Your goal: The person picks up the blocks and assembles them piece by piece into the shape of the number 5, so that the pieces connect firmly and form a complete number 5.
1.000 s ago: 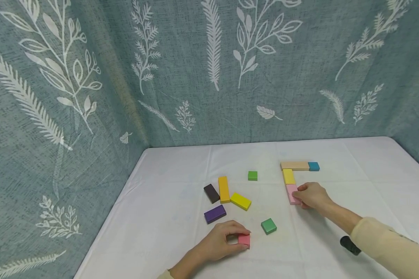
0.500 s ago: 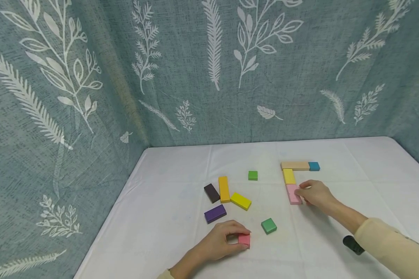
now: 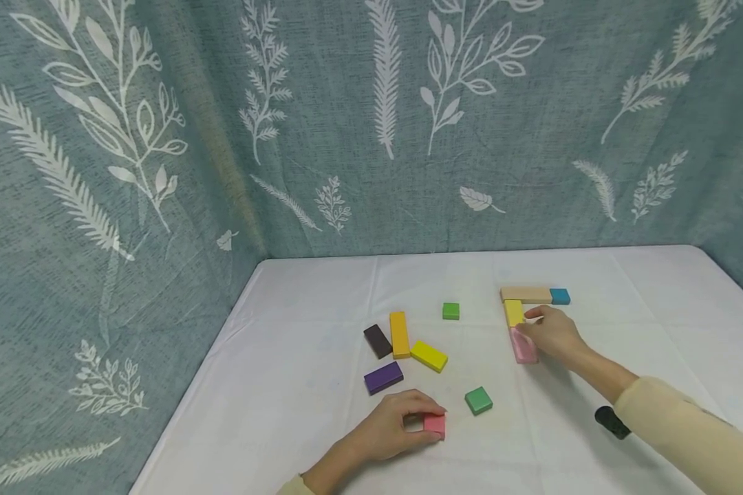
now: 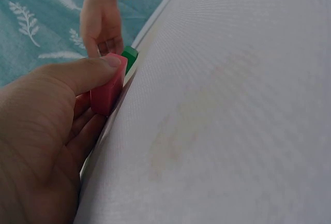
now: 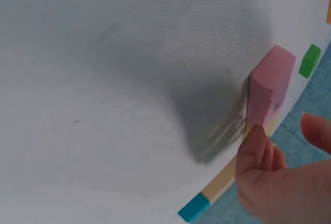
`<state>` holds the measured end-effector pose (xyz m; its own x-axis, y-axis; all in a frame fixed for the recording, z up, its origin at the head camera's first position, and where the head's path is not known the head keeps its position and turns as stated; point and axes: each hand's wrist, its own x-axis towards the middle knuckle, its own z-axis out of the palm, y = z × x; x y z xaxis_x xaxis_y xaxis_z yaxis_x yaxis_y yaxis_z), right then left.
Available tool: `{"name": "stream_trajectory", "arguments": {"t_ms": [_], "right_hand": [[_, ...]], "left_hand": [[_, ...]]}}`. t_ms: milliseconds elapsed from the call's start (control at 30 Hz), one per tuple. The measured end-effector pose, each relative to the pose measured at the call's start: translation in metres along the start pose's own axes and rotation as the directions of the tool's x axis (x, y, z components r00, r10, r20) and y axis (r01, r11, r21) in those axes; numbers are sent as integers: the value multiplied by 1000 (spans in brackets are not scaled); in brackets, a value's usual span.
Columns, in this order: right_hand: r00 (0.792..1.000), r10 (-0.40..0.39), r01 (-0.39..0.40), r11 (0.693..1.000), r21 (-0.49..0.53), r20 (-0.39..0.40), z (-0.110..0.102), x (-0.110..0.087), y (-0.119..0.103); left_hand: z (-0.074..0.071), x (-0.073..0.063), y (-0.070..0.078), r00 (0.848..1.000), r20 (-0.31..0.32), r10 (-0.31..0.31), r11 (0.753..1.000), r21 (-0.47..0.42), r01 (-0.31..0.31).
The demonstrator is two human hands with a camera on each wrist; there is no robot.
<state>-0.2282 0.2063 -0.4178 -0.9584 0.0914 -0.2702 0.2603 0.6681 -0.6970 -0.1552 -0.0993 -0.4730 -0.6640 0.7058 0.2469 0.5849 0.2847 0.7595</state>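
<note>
My left hand (image 3: 389, 427) pinches a small coral-red block (image 3: 434, 425) between thumb and fingers, low over the white cloth; the left wrist view shows the thumb on this red block (image 4: 109, 85). My right hand (image 3: 556, 337) is at the seam of a yellow block (image 3: 514, 312) and a pink block (image 3: 524, 346), which lie end to end. In the right wrist view its thumb and fingers stand apart, with one fingertip at the end of the pink block (image 5: 269, 81); whether it touches is unclear. A tan block (image 3: 525, 295) and a blue block (image 3: 560, 296) extend the row rightward.
Loose blocks lie left of the row: light green (image 3: 450, 311), orange (image 3: 399, 335), dark brown (image 3: 378, 341), yellow (image 3: 429, 356), purple (image 3: 384, 377) and green (image 3: 479, 400). A dark cylinder (image 3: 611, 422) shows by the right sleeve. A patterned curtain (image 3: 408, 172) borders the table.
My right hand has moved from beside the pink block forward to its seam with the yellow block. The left hand stays on the coral-red block. The view has shifted slightly.
</note>
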Motion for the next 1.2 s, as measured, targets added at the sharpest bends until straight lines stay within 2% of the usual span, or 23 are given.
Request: {"name": "stream_trajectory", "arguments": {"t_ms": [133,300,533,633,800,1000,1200], "right_hand": [[998,-47,48,999,18,-30,5,4,-8],[997,-66,68,997,39,-46,9,7,-18],[996,-85,88,991,98,-34,17,8,-33],[998,-61,60,982,178,0,22,8,-40],[995,-24,-10,939,345,94,33,8,-51],[983,-52,-22,919,393,177,44,12,-63],[968,-102,-10,897,442,227,57,14,-72]], "left_hand": [[0,0,-3,1000,3,24,1000,1,-24],[0,1,-3,999,3,50,999,16,-50],[-1,0,-4,998,-8,60,997,40,-60],[-2,0,-3,998,-9,64,997,45,-63],[-2,0,-1,999,-5,54,998,33,-54],[-2,0,-3,1000,2,29,999,21,-29],[0,-1,-2,997,-15,71,997,31,-71]]}}
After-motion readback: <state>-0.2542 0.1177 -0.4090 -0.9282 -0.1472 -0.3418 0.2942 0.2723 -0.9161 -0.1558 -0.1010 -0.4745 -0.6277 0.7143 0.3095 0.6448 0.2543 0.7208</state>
